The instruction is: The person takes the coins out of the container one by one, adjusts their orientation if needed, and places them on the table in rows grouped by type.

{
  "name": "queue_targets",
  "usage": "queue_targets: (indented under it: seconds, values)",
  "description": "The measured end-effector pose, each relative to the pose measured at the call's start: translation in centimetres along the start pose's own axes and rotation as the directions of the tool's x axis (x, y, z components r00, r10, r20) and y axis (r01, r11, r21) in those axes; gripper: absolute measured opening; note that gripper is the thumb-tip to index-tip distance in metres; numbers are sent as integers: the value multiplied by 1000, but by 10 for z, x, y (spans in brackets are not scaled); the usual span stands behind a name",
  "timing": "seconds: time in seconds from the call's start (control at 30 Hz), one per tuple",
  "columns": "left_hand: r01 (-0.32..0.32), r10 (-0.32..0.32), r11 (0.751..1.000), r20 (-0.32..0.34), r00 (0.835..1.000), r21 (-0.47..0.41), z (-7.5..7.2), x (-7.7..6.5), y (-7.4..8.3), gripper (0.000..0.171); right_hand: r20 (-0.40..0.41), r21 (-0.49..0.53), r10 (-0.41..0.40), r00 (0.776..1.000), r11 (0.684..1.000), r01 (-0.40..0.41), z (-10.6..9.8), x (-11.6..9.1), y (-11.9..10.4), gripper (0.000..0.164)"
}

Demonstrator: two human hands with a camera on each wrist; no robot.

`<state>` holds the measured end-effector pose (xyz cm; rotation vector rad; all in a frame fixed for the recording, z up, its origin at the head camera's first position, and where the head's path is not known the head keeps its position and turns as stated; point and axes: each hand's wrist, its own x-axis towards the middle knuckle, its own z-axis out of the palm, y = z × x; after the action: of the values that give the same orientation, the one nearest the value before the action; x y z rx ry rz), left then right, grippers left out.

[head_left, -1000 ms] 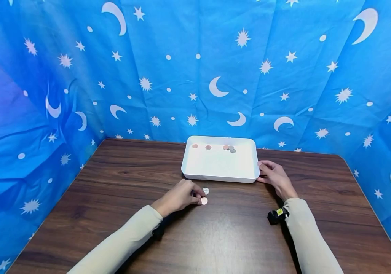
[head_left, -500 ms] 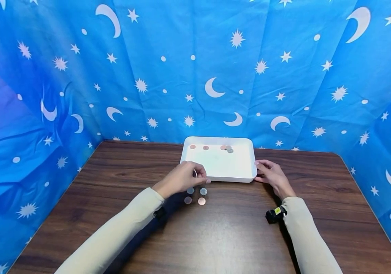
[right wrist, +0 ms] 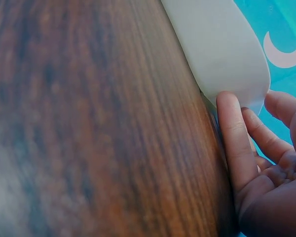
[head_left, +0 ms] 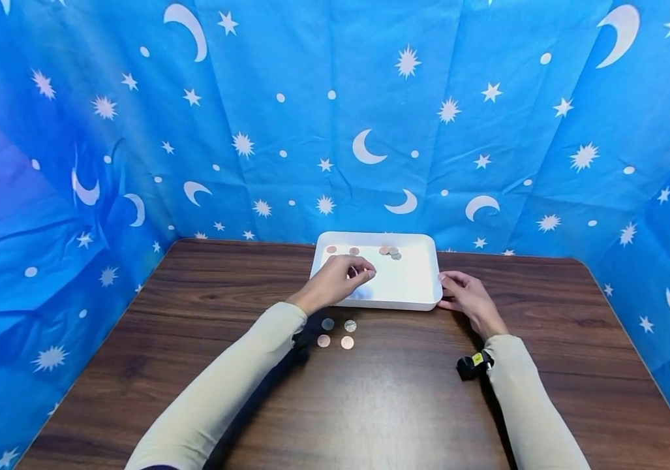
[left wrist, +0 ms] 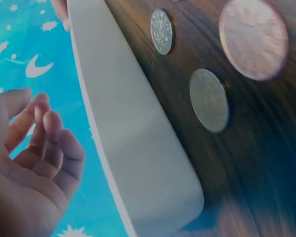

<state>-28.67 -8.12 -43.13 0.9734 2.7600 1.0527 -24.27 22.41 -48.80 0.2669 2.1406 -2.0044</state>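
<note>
My left hand (head_left: 336,279) hovers over the left half of a white tray (head_left: 408,281), its fingers loosely bent. In the left wrist view no object shows between its fingertips (left wrist: 43,98). On the table before the tray lie two silver coins (head_left: 350,325) and, nearer, two copper coins (head_left: 347,342), set in a small square. At the tray's right front corner, my right hand (head_left: 471,301) touches the outer wall, thumb low and another fingertip up at the rim. Two copper coins (head_left: 331,249) lie apart along the tray's back left; copper and silver coins (head_left: 393,252) cluster to their right.
The dark wood-grain table (head_left: 405,391) meets a blue star-and-moon cloth (head_left: 311,117) along its back and sides. Black wrist cameras (head_left: 468,367) sit beneath both sleeves, low over the tabletop.
My left hand has risen from the coins on the table and moved forward over the tray, uncovering all of the square of coins. My right hand stays at the tray's corner.
</note>
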Motion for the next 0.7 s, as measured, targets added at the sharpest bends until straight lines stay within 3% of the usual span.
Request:
queue_targets:
  seconds: [0.1, 0.27, 0.53, 0.7]
  values:
    - [15, -15, 1000, -9, 1000, -8, 7, 12, -5, 23, 6, -2, -7, 1000, 1000, 7, -1, -2, 1, 57]
    - [96, -96, 995, 4, 995, -7, 19, 33, -14, 28, 3, 0, -6, 1000, 1000, 6, -2, -2, 2, 58]
    - [194, -191, 981, 92, 977, -22, 30, 56, -18, 36, -7, 13, -13, 1000, 1000, 13, -2, 0, 4, 52]
    - [233, -234, 972, 155, 960, 22, 37, 66, -22, 42, -6, 12, -21, 1000, 1000, 21, -1, 2, 2, 51]
